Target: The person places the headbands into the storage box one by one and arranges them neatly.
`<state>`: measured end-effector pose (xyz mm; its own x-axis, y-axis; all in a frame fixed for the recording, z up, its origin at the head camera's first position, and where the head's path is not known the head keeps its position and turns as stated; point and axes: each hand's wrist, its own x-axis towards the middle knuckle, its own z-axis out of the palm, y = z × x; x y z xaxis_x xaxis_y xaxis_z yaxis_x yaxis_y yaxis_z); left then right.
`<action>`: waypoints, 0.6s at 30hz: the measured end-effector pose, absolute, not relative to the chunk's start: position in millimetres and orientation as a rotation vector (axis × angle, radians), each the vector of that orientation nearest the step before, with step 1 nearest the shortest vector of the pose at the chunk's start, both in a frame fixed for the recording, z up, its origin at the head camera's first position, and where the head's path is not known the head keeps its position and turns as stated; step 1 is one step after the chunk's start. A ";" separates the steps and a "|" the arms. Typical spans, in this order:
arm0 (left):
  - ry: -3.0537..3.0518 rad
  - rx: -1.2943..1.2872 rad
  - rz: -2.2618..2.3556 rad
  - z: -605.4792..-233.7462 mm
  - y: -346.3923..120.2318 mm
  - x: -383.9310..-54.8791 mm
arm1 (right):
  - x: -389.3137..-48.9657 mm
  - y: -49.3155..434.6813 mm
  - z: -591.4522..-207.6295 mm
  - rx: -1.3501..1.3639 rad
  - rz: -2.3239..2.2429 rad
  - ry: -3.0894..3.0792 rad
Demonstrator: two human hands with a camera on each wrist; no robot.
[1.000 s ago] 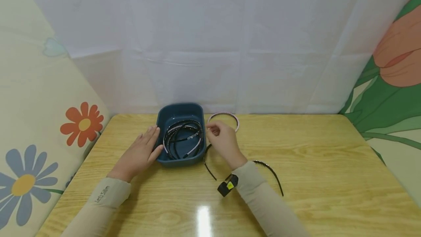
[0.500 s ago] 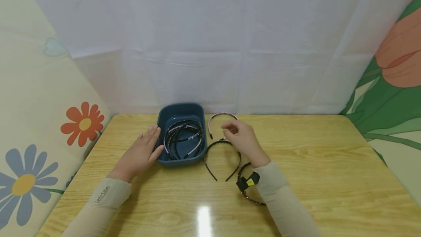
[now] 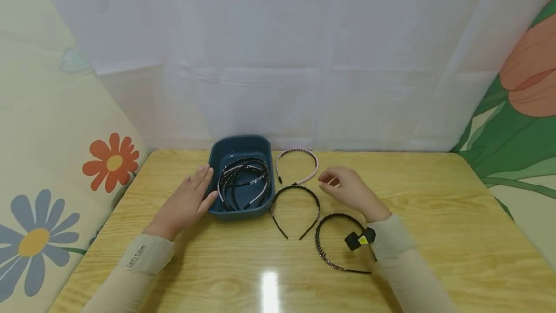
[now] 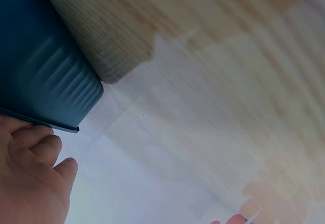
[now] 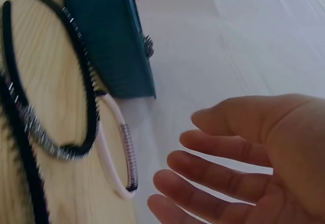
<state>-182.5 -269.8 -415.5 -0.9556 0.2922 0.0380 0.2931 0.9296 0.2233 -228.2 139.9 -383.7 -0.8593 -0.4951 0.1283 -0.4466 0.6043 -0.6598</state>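
My left hand [image 3: 184, 206] rests with extended fingers along the left rim of a dark blue plastic bin [image 3: 240, 215]. In the left wrist view its fingers [image 4: 35, 142] lie at the bin's rim. Several headbands [image 3: 226, 174], black and pale pink, lie piled inside the bin. Over the table to the right hovers my right hand [image 3: 351, 191], empty, its fingers loosely bent and apart in the right wrist view. Left of it lie a pink toothed headband [image 3: 317, 164] and a black one [image 3: 297, 187]. A black headband with sparkly decoration [image 3: 320, 248] lies nearer, below the right wrist.
The wooden table [image 3: 434, 235] ends at the back against a hanging white cloth [image 3: 304, 62]. Flower-printed walls flank both sides. A black strap-mounted device [image 3: 359, 239] sits at the right wrist, above the nearest headband.
My right hand has moved right from the bin's side, past the pink headband, uncovering the headbands on the table. The left hand stays on the bin's rim.
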 end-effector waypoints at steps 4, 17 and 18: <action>-3.082 -0.469 -0.365 -413.8 -269.1 -181.6 | -229.1 152.3 -388.7 -0.861 -0.967 2.726; -3.082 -0.464 -0.356 -415.5 -269.8 -181.9 | -226.5 175.4 -406.0 -0.892 -0.776 2.648; -3.082 -0.464 -0.355 -415.5 -269.9 -181.9 | -226.2 176.4 -407.0 -0.883 -0.770 2.644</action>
